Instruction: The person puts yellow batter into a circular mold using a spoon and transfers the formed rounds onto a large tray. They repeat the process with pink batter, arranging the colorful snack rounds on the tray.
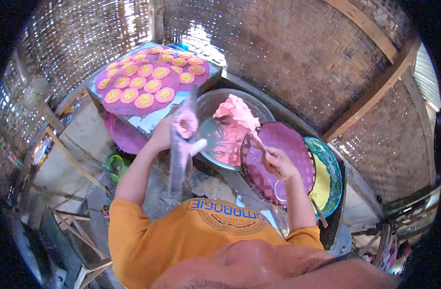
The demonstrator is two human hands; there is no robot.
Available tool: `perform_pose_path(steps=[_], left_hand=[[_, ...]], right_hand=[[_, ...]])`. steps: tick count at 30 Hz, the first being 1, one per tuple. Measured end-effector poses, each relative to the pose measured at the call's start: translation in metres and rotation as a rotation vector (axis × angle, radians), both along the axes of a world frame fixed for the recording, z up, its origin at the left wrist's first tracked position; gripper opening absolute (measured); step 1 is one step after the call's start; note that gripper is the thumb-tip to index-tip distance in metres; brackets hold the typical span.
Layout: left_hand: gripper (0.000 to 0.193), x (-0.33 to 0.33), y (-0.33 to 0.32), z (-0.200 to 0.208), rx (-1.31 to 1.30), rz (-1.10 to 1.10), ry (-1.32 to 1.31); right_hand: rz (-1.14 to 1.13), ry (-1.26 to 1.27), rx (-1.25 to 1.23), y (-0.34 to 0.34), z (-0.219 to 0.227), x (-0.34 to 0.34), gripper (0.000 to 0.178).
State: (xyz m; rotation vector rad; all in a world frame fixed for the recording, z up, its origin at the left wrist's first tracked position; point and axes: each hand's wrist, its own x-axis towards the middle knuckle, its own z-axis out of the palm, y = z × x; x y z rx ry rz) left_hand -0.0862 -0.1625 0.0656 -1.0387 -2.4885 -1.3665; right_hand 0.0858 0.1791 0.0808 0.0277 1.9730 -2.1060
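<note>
On the pale-topped stand in the corner, overlapping purple mats. To its right, on a long dark bench, first a wide metal basin, then, at the far right, a teal basin. Between them, overlapping both in view, a dark-rimmed purple tray; cannot tell whether touching the bench. Down on the grey floor, something green.

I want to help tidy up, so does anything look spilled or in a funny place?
Nothing looks plainly spilled: those messy smears of pink paste are inside the metal basin. The bright green plastic object low on the left looks a bit odd, away from the basin; I can't tell its use.
</note>
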Motion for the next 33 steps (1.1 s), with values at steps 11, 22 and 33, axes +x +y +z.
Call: perform_pose_path(steps=[11,22,33], left_hand=[[0.04,0.046,0.042,0.044,-0.397,-0.039,0.189],[0.039,0.038,0.063,0.035,-0.37,-0.112,0.106],[0.038,0.033,0.053,0.039,-0.348,0.034,0.074]], right_hand=[[0.21,0.81,1.274,0.002,0.116,-0.001,0.032],[0.031,1.663,1.898,-0.092,0.113,0.008,0.027],[-0.164,1.314,1.612,-0.034,0.151,0.014,0.032]])
